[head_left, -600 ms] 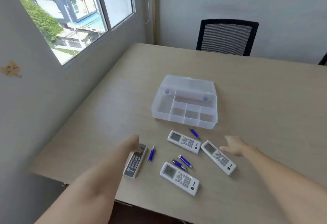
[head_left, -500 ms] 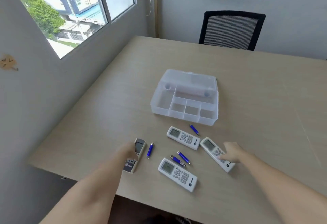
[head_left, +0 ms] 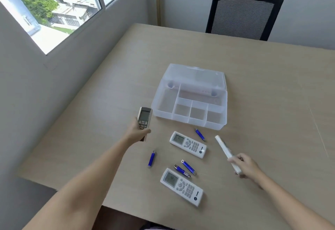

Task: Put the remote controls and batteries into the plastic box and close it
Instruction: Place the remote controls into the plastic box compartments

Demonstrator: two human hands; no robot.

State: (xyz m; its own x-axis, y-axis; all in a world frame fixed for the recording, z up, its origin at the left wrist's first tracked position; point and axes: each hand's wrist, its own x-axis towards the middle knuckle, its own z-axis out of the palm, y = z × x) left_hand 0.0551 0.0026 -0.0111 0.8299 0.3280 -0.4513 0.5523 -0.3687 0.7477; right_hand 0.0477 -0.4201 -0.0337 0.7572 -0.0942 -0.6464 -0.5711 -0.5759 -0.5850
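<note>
A clear plastic box [head_left: 217, 123] with several compartments stands open mid-table, its lid tilted back. My left hand [head_left: 136, 131] holds a grey remote [head_left: 144, 117] lifted just left of the box's front corner. My right hand [head_left: 244, 166] grips a white remote [head_left: 223, 149] by its near end, raised on edge and pointing toward the box. Two white remotes [head_left: 188, 144] [head_left: 181, 186] lie flat on the table. Several blue batteries lie around them: one [head_left: 200, 134] near the box, one [head_left: 151, 159] at left, two [head_left: 188, 167] [head_left: 181, 171] between the remotes.
The wooden table [head_left: 272, 88] has its near edge just below the closest remote and its left edge toward a wall with a window. A black mesh chair [head_left: 243, 15] stands at the far side.
Both hands have picked up a remote: the left lifted the grey one toward the box, the right raised the white one off the table. The camera view shifted closer.
</note>
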